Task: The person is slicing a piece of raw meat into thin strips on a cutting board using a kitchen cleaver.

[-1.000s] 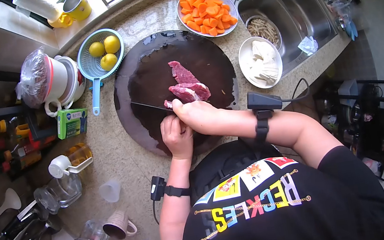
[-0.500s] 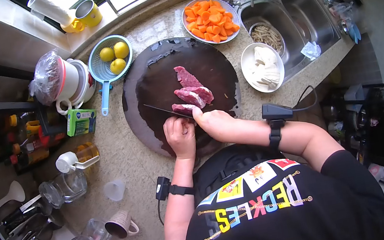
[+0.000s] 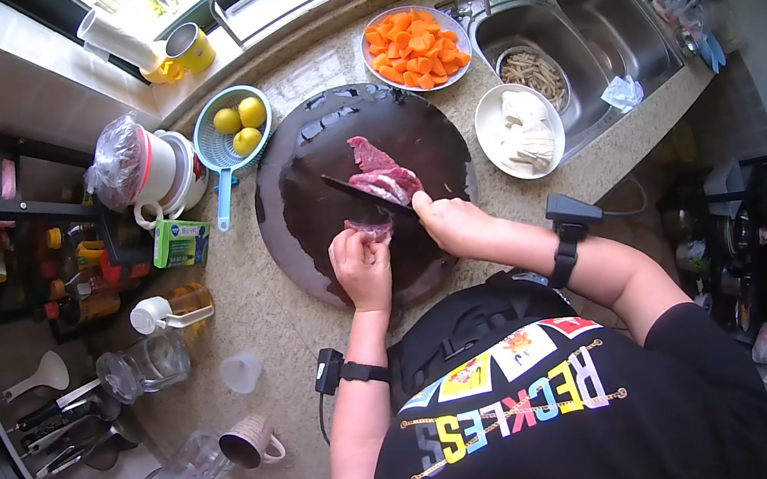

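A round dark cutting board [image 3: 305, 192] lies on the counter with raw red meat [image 3: 370, 153] near its middle. My right hand [image 3: 452, 226] is closed around the handle of a knife [image 3: 358, 193]. The dark blade slants up to the left, against the near side of the meat. Below the blade, my left hand [image 3: 363, 268] has its fingers closed on a small piece of meat [image 3: 372, 229], apart from the rest. The fingertips partly cover that piece.
Past the board stands a plate of cut carrots [image 3: 416, 49]. To the right are a bowl of white slices [image 3: 523, 145] and a sink [image 3: 571, 25]. A blue strainer [image 3: 220, 155] with yellow fruits sits at left. A mug [image 3: 247, 443] and plastic cup [image 3: 242, 373] stand nearer.
The knife has moved up and right, away from my left hand. The small near piece of meat now sits at my left fingertips, drawn toward me from the other meat.
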Demonstrator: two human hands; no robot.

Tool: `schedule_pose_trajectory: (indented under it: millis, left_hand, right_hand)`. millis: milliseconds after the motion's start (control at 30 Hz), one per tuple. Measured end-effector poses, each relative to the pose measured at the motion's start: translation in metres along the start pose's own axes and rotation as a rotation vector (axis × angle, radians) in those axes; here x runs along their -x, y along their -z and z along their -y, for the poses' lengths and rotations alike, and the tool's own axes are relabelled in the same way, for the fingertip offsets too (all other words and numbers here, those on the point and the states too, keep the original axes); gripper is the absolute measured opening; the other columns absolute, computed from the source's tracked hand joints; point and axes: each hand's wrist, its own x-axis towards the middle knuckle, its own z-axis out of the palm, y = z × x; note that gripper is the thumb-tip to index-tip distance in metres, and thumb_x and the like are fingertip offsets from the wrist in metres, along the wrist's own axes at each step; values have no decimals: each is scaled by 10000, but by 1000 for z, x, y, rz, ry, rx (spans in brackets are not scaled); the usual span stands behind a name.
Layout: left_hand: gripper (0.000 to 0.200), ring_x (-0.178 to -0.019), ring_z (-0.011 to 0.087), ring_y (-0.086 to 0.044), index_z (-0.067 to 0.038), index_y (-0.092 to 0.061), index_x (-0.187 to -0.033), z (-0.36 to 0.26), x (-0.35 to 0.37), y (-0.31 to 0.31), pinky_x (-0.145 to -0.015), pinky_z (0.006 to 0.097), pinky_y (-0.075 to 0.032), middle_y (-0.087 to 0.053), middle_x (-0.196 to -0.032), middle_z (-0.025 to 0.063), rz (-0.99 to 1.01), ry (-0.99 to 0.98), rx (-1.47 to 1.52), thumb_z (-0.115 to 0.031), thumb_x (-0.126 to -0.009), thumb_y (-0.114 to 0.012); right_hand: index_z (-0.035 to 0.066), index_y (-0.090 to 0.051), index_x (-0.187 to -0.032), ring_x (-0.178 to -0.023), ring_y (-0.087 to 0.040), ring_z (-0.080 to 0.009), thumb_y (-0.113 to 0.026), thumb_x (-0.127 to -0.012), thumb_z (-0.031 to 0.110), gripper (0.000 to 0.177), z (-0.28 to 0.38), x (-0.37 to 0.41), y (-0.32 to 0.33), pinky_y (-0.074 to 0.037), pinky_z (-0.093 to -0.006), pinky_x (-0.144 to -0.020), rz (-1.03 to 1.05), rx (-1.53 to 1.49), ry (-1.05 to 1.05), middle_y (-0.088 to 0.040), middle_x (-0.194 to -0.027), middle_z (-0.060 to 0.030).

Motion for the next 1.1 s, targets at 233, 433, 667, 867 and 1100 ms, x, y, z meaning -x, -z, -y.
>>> schedule_pose_trajectory:
  millis: [233,433,667,867,1100]
  left_hand:
    - [156,-935,325,-548,-32,-572,-800,2,2,-2,-842,412,-454,-572,-927,127,-38,-20,-15,8,-657,-622]
    - [162,-949,325,-547,-33,-574,-812,3,2,-2,-850,417,-452,-574,-950,126,-19,2,4,9,-663,-619]
    - [165,-936,329,-550,-32,-574,-816,-1,0,-7,-834,416,-456,-574,-955,133,33,-62,-11,8,-663,-624]
    - [194,-1012,332,-561,-39,-636,-917,-2,2,8,-883,401,-462,-584,-1070,148,58,-76,67,-37,-726,-669]
    - [278,-1054,321,-570,-15,-629,-1058,-9,17,32,-926,387,-449,-588,-1141,161,-69,31,53,-17,-783,-672]
  right_hand:
    - [-20,-343,-980,-711,-622,-453,-477,-817,-6,212,0,22,5,-496,-527,-604,-2,-58,20,-610,-701,-249]
    - [-13,-348,-983,-693,-638,-429,-470,-836,13,193,-6,57,5,-514,-501,-594,96,46,26,-617,-698,-240]
    - [-46,-422,-997,-728,-673,-388,-495,-848,52,192,30,-15,-8,-547,-459,-611,38,-20,32,-650,-756,-238]
    - [-41,-414,-985,-812,-658,-412,-476,-841,42,177,22,-12,-3,-530,-488,-680,49,-46,11,-645,-837,-272]
    - [7,-332,-968,-656,-588,-457,-494,-866,66,201,1,39,2,-461,-530,-574,0,-41,57,-575,-661,-223]
